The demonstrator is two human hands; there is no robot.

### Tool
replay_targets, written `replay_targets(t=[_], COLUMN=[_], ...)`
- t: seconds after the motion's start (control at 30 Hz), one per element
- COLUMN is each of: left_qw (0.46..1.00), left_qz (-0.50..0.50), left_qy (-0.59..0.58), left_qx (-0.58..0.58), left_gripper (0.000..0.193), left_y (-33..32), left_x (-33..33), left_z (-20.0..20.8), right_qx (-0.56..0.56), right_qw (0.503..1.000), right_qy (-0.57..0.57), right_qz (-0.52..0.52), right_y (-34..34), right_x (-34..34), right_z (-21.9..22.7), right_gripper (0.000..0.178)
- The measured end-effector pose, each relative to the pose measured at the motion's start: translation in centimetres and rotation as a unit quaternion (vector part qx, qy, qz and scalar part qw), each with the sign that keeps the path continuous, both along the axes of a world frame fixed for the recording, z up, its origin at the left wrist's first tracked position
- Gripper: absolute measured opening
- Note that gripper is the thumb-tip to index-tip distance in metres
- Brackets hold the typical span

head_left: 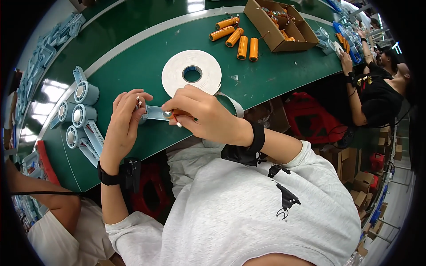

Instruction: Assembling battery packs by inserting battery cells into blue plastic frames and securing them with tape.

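A light-blue plastic fan handle [155,113] lies between my two hands near the table's front edge. My left hand [123,128] is closed around its left end, and a small white connector [138,101] shows at the fingertips. My right hand [206,114] pinches an orange battery cell [167,114] by the handle's right end; most of the cell is hidden by the fingers. Red wires with a white plug [179,124] hang below those fingers. Just behind my right hand, a big roll of white tape [172,75] lies flat, with a loose strip [235,105] curling off to the right.
Several light-blue handheld fans [84,116] are grouped left of my left hand. Loose orange battery cells [242,47] lie at the back, beside a cardboard box [295,44] with more cells. A co-worker [377,88] works at the right; another person's arm [49,199] is at lower left.
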State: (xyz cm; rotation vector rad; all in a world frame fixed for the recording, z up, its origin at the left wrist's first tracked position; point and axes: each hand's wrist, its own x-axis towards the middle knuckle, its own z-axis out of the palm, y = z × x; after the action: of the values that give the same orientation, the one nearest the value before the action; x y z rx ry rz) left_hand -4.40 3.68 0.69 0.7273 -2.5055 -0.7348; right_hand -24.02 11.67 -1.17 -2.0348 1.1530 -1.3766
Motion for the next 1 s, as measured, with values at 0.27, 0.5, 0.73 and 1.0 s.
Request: replay_targets(t=[0.27, 0.5, 0.73, 1.0], left_qw=[0.991, 0.995, 0.991, 0.983], left_qz=[0.078, 0.090, 0.097, 0.026], left_qy=[0.086, 0.054, 0.073, 0.050], left_qx=[0.061, -0.001, -0.048, -0.173], left_gripper=[0.012, 0.040, 0.055, 0.055], left_y=[0.4, 2.0, 2.7, -8.2], left_x=[0.2, 0.8, 0.3, -8.3], left_z=[-2.0, -0.3, 2.3, 7.1], right_qx=[0.074, 0.110, 0.319, 0.208], right_qw=[0.988, 0.969, 0.944, 0.970], right_qy=[0.120, 0.219, -0.040, -0.036], right_qz=[0.058, 0.042, 0.078, -0.119], right_y=[-3.5, -3.2, -0.3, -6.2], right_x=[1.0, 1.7, 1.1, -7.1], right_z=[-1.7, -1.9, 1.2, 5.0], right_gripper=[0.021, 0.019, 0.024, 0.018])
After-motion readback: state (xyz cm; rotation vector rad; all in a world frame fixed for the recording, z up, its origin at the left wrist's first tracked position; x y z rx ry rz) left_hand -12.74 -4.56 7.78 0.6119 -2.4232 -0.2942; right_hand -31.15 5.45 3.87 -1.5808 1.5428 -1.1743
